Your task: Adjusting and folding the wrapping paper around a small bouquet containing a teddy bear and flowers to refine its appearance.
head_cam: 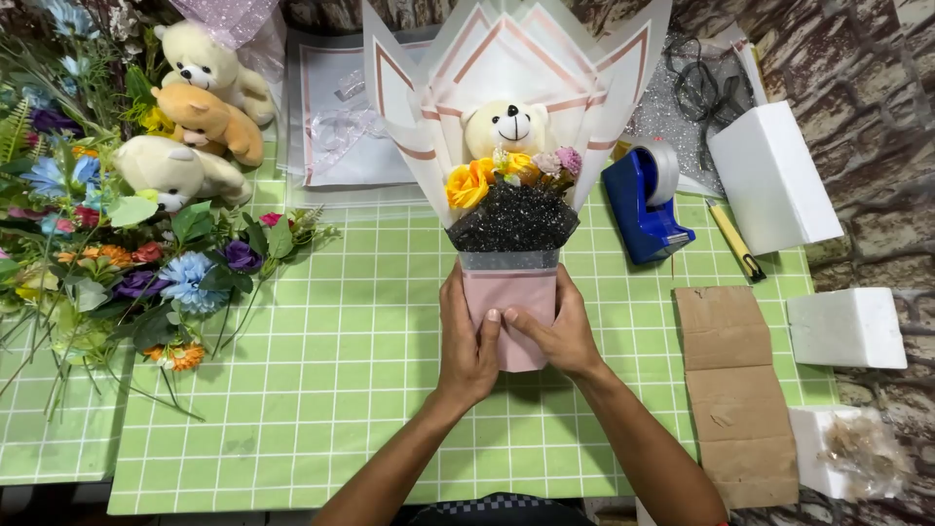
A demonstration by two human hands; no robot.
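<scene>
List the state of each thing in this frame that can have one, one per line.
Bouquet: upright, wrapped, its pink base held in both hands.
Left hand: closed on the base's left side.
Right hand: closed on the base's right side.
Tape dispenser: standing on the mat, roll loaded.
Utility knife: lying flat; blade cannot tell.
Loose plush bears: piled, lying down.
Loose flowers: heaped, unwrapped.
Cardboard: lying flat.

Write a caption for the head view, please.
Both hands hold a pink-wrapped bouquet with a teddy bear above a green checked mat.
</scene>
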